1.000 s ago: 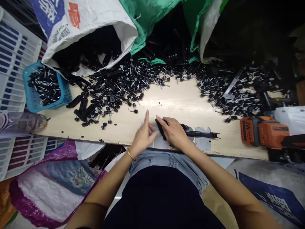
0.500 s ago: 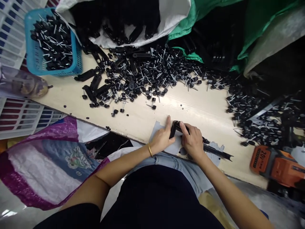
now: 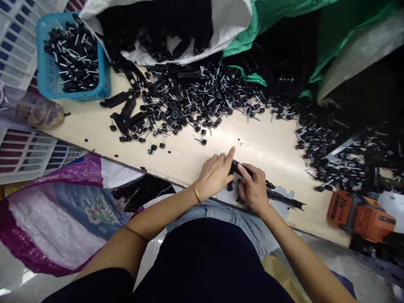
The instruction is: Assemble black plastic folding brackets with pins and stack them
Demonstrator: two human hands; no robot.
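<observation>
My right hand (image 3: 255,188) is closed around a black plastic part (image 3: 235,166) at the table's near edge, thumb and index finger along its top. Just left of it, my left hand (image 3: 215,173) has its fingers stretched out and slightly blurred, the index finger beside the part's end. Whether the left hand touches the part I cannot tell. Past my right hand's wrist lies a long black channel-shaped piece (image 3: 288,199) on a grey patch (image 3: 280,206) of the table. A small black piece (image 3: 230,185) shows below my left thumb.
A heap of black-headed screws (image 3: 189,101) covers the table's far side, with flat black parts (image 3: 118,99) at its left. Another pile (image 3: 344,164) lies right, near an orange power tool (image 3: 362,216). A blue basket (image 3: 105,80) holds more screws. Open sacks (image 3: 233,25) line the back.
My left hand has come off the near end of the black part; its fingers have straightened and reach farther forward. My right hand stays on the part.
</observation>
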